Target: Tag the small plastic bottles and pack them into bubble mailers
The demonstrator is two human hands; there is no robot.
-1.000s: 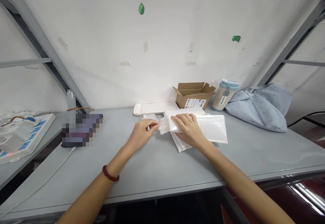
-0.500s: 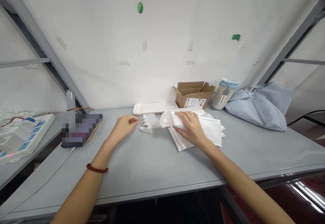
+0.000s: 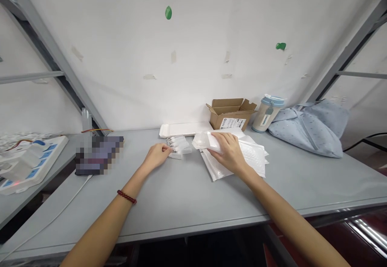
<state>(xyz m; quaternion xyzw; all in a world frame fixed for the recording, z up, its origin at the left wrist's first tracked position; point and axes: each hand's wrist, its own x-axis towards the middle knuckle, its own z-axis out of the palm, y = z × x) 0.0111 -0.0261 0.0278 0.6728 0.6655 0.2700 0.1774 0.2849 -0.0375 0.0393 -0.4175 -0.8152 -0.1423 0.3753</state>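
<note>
Several clear, pale keychain-like pieces with metal rings (image 3: 182,142) lie in a small group on the grey table. My left hand (image 3: 157,155) is at their near left side, thumb and fingers pinched on the ring end of the nearest piece. My right hand (image 3: 227,148) is closed around a white bubble mailer (image 3: 204,141), its translucent open end facing left toward the keychains. Beneath it, more white bubble mailers (image 3: 252,157) lie fanned out on the table. My right fingertips are partly hidden behind the held mailer.
A flat white box or tray (image 3: 184,129) lies against the wall. Behind the mailers stand an open cardboard box (image 3: 231,115) and a blue-lidded tumbler (image 3: 266,113). A light blue cloth bag (image 3: 306,132) rests at right. At left are a phone (image 3: 101,154) with a cable and a power strip (image 3: 38,164).
My left hand has moved right and slightly down onto the nearest keychain, and its fingers have closed. My right hand stays nearly in place with the mailer.
</note>
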